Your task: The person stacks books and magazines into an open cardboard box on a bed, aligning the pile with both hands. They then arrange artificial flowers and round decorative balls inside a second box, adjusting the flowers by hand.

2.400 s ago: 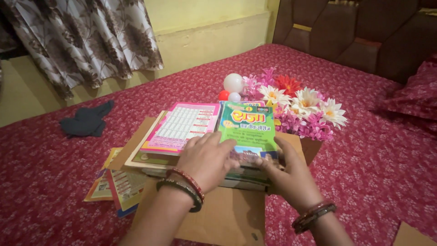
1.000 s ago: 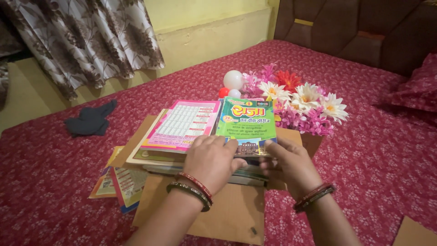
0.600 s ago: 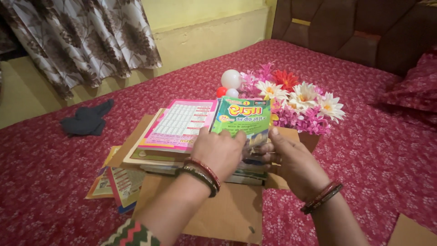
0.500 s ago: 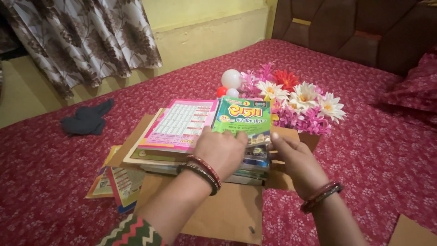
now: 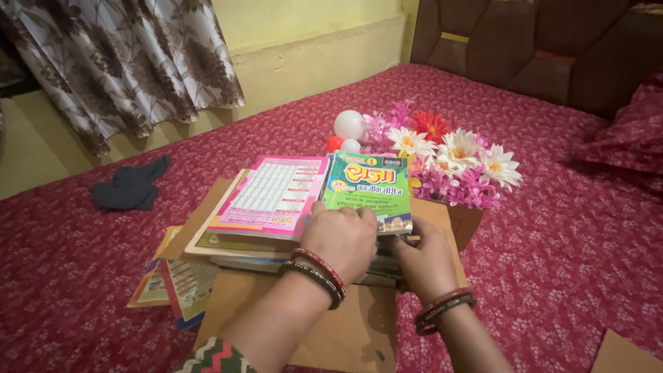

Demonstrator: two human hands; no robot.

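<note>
Left hand point(image 5: 340, 238) pressed flat on the near edge of the thin green paperback booklet point(image 5: 369, 190) topping a book stack point(image 5: 276, 235) on brown cardboard point(image 5: 331, 324) over the red floral bed point(image 5: 566, 235). Right hand point(image 5: 423, 257) curled at the stack's near right corner — grip narrow, closure hard to tell. Probably light, floppy, slick-covered — best pinched at the spine edge, thumb above, fingers beneath.

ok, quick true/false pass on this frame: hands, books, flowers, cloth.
1. Both hands rest at the near edge of the green book. True: left hand, right hand.
2. The pink book lies right of the green one. False: it lies left.
3. The flowers sit beyond the books. True.
4. The dark cloth lies on the books. False: it lies apart on the bedspread, far left.
5. Both wrists are bare. False: both wear bangles.
</note>
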